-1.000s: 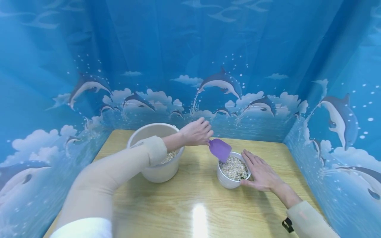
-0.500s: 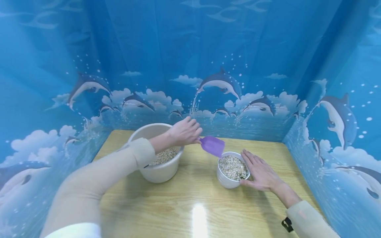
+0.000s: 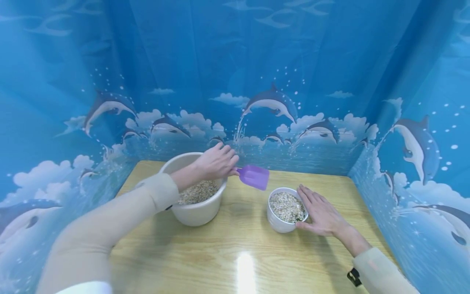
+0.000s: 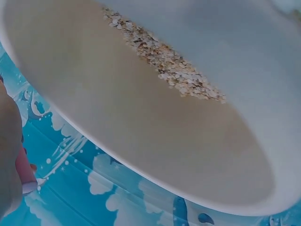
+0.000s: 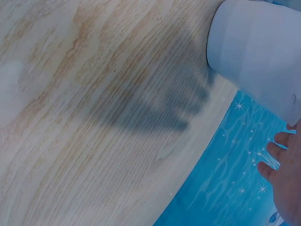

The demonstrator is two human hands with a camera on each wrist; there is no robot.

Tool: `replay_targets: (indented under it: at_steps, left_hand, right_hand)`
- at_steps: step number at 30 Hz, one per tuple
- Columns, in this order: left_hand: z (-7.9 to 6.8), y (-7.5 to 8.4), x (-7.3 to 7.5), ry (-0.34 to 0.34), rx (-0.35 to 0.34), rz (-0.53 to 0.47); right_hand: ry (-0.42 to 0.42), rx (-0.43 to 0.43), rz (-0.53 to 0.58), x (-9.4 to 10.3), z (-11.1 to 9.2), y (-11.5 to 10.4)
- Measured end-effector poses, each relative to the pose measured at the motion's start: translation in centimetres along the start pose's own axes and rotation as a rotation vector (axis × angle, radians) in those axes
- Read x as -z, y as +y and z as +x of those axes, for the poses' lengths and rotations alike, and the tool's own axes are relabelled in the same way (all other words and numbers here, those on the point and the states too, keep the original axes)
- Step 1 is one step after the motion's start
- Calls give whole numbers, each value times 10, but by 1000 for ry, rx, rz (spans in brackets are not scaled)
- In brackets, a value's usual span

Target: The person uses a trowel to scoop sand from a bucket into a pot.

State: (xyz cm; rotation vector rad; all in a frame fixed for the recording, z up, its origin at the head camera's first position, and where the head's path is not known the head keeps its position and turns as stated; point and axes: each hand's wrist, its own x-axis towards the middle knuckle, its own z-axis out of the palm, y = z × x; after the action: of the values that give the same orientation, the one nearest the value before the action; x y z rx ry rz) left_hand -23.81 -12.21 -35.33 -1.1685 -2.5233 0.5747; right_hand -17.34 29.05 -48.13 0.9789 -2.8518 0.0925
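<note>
My left hand [image 3: 216, 162] grips a small purple scoop [image 3: 255, 177] by its handle, above the right side of a large white bucket [image 3: 198, 214]. The scoop blade points right and seems bare. Pale grit [image 3: 200, 192] covers the bucket's bottom; in the left wrist view this grit [image 4: 164, 61] shows past the bucket's inner wall. To the right stands a small white pot [image 3: 280, 226], full of similar grit [image 3: 287, 207] with a green bit near the rim. Against the pot's right side rests my right hand [image 3: 324, 214], fingers extended.
A light wooden table [image 3: 205, 257] bears both containers. Blue curtains [image 3: 235, 73] printed with dolphins enclose it at the back and both sides, close to the table's edges. A dark strap piece [image 3: 354, 277] sits at the right sleeve.
My left hand has drawn the scoop away from the pot, leftward toward the bucket. The right hand and the pot have stayed in place.
</note>
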Motion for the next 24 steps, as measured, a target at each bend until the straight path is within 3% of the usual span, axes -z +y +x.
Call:
replay_targets:
  at_steps: [14,24]
  left_hand:
    - [-34,-13,-7,9,95,-48]
    - [-62,-22,-14,11,117,-63]
  right_hand:
    - [-7,-5,5,1,-1,0]
    - [-11,-14,15,0,-1,-1]
